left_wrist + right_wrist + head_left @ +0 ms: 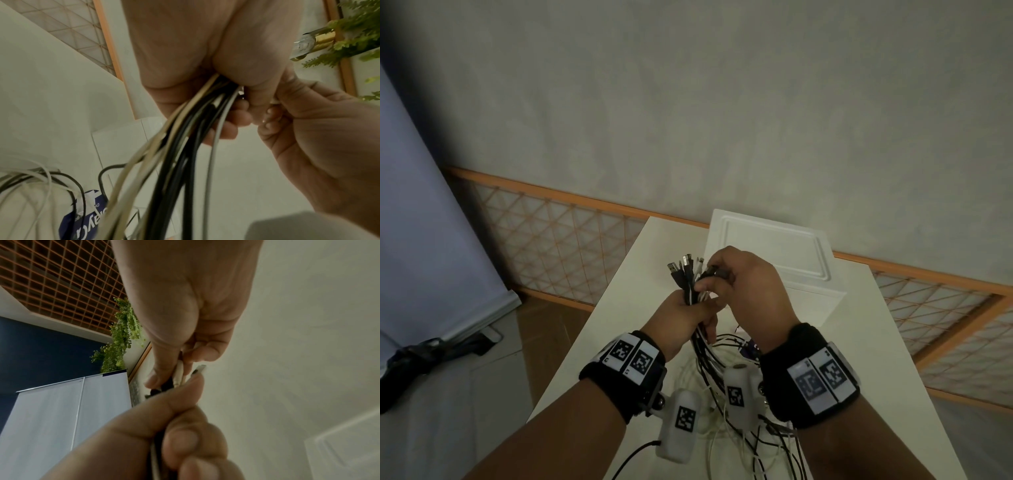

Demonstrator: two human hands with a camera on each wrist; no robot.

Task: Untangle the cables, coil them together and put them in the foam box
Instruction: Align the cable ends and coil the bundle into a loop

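My left hand (688, 310) grips a bundle of black and white cables (690, 274) just below their plugs, which stick up above the fist. The cables (185, 146) hang down from the fist (185, 65) to the table in loose loops (726, 346). My right hand (736, 284) pinches plug ends at the top of the bundle, close against the left hand. In the right wrist view, thumb and fingers (164, 366) hold a white plug (178, 373). The white foam box (818, 301) stands behind the hands with its lid (770, 246) raised against the wall.
The white table (619, 308) is narrow, its left edge near my left wrist. More cable slack (756, 445) lies at the near end. A blue-and-white packet (82, 216) lies under the cables. An orange lattice rail (551, 236) runs along the wall.
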